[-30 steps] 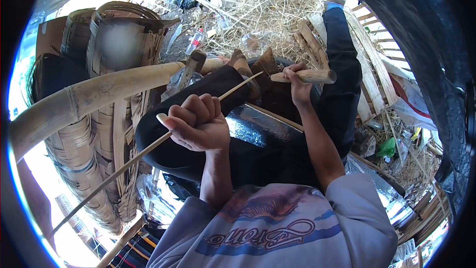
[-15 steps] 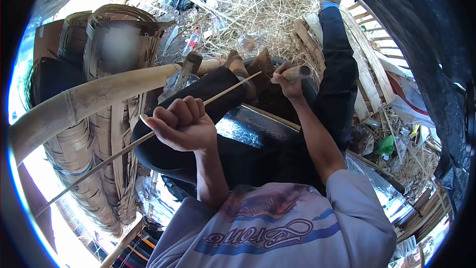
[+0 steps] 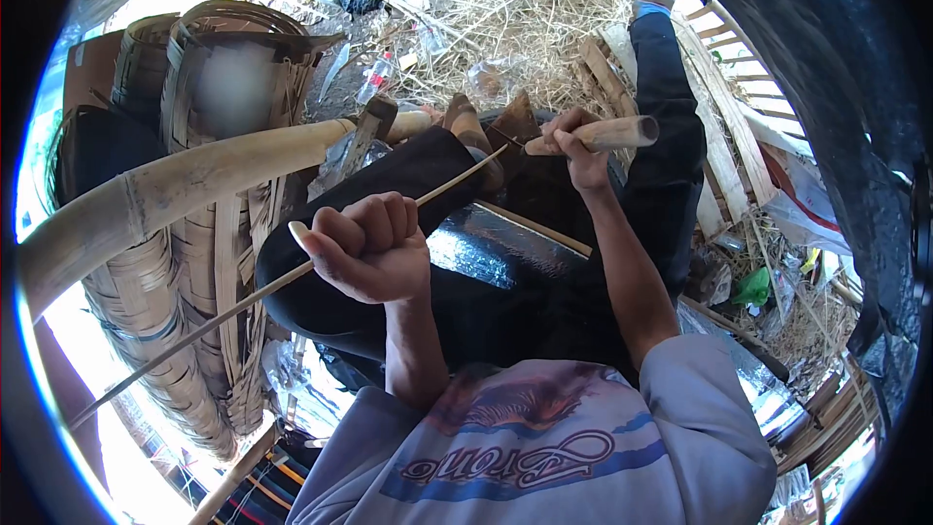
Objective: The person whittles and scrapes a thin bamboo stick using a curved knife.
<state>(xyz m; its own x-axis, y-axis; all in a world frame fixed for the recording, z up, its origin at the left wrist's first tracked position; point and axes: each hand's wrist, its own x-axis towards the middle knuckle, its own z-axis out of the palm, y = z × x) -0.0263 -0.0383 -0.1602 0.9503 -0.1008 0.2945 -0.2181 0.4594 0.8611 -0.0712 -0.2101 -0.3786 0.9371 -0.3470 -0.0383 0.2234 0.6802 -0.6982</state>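
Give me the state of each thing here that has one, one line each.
Left hand, closed around stick
Right hand, closed around handle
Stick, slanting, tip near right hand
Handle, held, butt end free
Bottle, on the ground, fill unclear
Straw, loose, scattered
Green plastic, crumpled

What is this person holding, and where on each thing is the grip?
The left hand grips a thin stick partway along its length; the right hand holds a wooden-handled tool by its handle, near the narrower end.
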